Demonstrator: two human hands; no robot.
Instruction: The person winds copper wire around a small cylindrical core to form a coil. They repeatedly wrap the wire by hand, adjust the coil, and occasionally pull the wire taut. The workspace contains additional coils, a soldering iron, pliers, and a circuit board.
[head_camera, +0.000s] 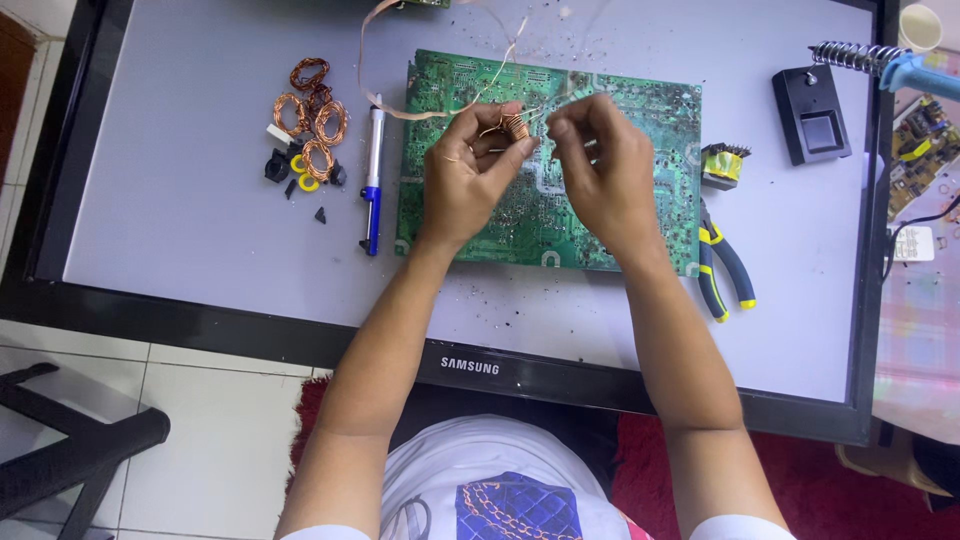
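Both hands met above the green circuit board (500, 215), which lay on a flat monitor screen (180, 250) serving as my work surface. My left hand (468, 180) was closed around a small copper wire coil (515, 126), pinched between thumb and forefingers, while my right hand (598, 165) was drawn narrow, its fingertips nipping what looked like the fine wire end beside the coil; the strand itself was too thin to make out. Off to my left lay a blue-and-white desoldering pump (372, 180) and a cluster of loose copper coils (310, 125); to my right, yellow-handled pliers (722, 270). I judged the coil light, its core stiff enough to grip firmly, the wire springy, easily kinked, best taken near its free end.
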